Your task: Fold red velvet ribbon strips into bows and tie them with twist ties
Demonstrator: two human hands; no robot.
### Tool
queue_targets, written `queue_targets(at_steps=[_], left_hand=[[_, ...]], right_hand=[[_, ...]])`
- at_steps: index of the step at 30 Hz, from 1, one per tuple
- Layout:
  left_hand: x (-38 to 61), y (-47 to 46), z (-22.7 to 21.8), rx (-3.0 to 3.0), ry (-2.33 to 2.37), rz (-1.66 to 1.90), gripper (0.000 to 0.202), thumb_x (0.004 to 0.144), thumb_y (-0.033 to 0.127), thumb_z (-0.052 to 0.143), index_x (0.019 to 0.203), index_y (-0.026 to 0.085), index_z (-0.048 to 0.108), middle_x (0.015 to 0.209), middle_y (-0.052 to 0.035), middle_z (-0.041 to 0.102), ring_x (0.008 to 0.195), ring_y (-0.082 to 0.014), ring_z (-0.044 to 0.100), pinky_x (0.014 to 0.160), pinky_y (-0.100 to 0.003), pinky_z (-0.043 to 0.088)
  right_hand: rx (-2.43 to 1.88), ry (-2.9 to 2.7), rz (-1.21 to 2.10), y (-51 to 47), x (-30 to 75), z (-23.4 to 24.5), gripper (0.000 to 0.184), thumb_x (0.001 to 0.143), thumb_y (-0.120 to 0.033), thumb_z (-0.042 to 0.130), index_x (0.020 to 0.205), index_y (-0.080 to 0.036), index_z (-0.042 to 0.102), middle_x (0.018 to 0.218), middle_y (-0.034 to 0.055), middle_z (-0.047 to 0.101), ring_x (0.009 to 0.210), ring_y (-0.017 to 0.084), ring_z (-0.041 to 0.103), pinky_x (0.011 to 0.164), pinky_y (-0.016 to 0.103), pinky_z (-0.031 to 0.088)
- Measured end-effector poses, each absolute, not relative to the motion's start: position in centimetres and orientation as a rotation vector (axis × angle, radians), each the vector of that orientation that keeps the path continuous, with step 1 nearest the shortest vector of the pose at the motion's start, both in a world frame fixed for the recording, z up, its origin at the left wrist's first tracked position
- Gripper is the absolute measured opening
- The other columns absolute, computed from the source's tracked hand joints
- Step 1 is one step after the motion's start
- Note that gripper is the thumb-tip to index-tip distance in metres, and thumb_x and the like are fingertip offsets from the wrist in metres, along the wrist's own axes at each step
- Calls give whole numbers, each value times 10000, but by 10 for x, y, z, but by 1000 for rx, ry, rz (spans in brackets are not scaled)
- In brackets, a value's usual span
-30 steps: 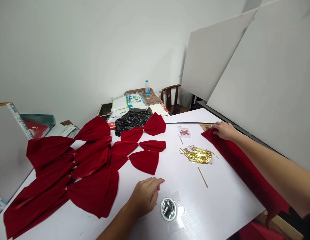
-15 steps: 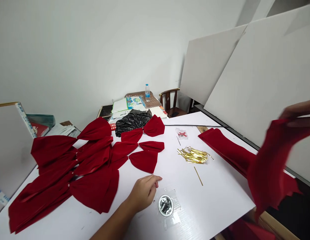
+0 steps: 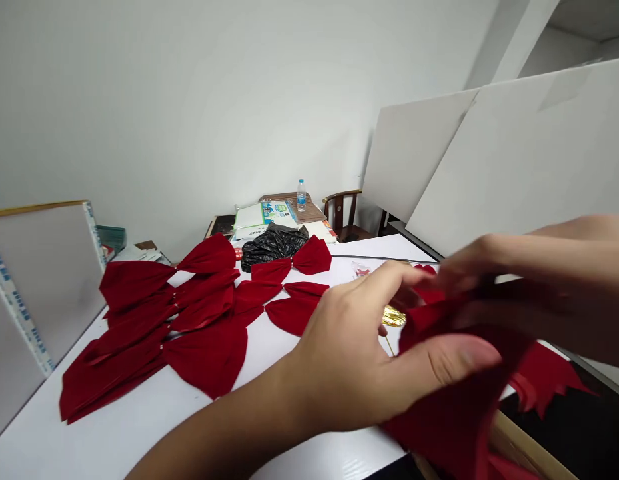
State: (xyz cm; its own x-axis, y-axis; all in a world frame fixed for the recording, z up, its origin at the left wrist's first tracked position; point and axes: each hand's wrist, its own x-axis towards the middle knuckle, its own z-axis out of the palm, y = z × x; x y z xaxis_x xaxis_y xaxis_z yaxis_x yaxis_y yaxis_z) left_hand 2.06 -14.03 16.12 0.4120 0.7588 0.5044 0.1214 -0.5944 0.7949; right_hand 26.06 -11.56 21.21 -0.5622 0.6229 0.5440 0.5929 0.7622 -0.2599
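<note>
Together, the left hand (image 3: 369,353) and right hand (image 3: 494,280) hold a folded length of red velvet ribbon (image 3: 454,380) in the air above the near right corner of the white table (image 3: 114,407). The left thumb (image 3: 464,353) lies flat across the front of the velvet, while the left fingers (image 3: 394,283) spread wide and reach up behind the fold. The right fingers (image 3: 469,267) curl in narrowly over the top of the ribbon, though motion blur hides exactly how they grip it. Below and to the right, a second piece of red velvet (image 3: 544,380) with a jagged cut end lies beyond the table edge.

Farther left, red velvet bows (image 3: 209,360) cover much of the table in overlapping rows, and the nearest stands just beside the left wrist. Gold twist ties (image 3: 393,317) show between the 2 hands. Past the bows sit a black plastic bag (image 3: 274,247) and, on a back desk, a water bottle (image 3: 301,195). White foam boards (image 3: 529,147) lean along the right side.
</note>
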Motion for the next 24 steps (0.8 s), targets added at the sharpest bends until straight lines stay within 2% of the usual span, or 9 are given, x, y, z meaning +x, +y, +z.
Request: queue_targets(at_steps=[2,4,6,8,11,13,15,19,24], left_hand=[[19,-143,166,1995,834,1275,100,927,311,690,975,224,683,959,7,747,839,-129,689,742,-255,544],[11,-143,166,1988,903,1341,63,938,233,656,887,204,678,866,20,737,756,-105,673,662,-226,526],[1,-141,168,1992,982,1393,64,933,224,660,877,199,678,820,22,721,714,-97,656,601,-210,501],[-10,-137,172,2015,1048,1467,76,929,238,666,868,193,672,795,21,698,687,-92,634,574,-202,482],[-24,-129,180,2014,1101,1613,75,933,238,661,882,184,659,819,9,671,706,-92,621,571,-193,466],[-32,-121,185,1987,1118,1689,82,939,245,658,896,177,643,822,3,650,695,-90,604,560,-189,451],[-40,-110,187,1962,1144,1742,105,946,265,657,911,171,625,797,5,624,639,-79,562,535,-188,424],[-62,-84,185,1857,1229,1898,165,948,325,665,957,169,613,787,13,585,561,-49,471,495,-190,365],[-111,-68,168,1615,1327,2193,238,873,379,756,975,177,681,800,20,623,683,-77,558,637,-225,498]], right_hand=[[-673,-2516,40,-112,236,218,164,986,-464,615,1088,-363,695,756,-52,716,466,69,572,379,198,426],[-587,-2503,52,-108,226,216,255,986,-436,621,1233,-375,635,873,-41,737,618,107,681,472,192,529],[-612,-2370,135,-103,229,204,456,897,-479,733,1323,-382,601,991,-6,736,824,173,737,637,238,621],[-678,-2140,323,-95,235,180,649,780,-499,841,1360,-372,580,1102,38,718,978,235,730,765,307,647],[-728,-1802,824,-85,231,126,879,682,-506,909,1432,-334,485,1290,109,655,1107,302,695,811,367,651],[-717,-1704,1158,-85,215,83,928,630,-487,941,1418,-294,488,1372,134,612,1206,343,650,882,405,643],[-743,-1645,1385,-90,193,43,819,625,-419,951,1327,-261,559,1312,120,656,1158,332,677,907,416,636],[-753,-1603,1571,-102,155,-13,465,792,-404,837,1178,-218,654,1190,94,710,1079,285,703,913,404,617],[-717,-1674,1556,-88,163,-31,377,880,-423,749,1180,-204,683,1159,87,714,1077,257,696,931,386,588]])
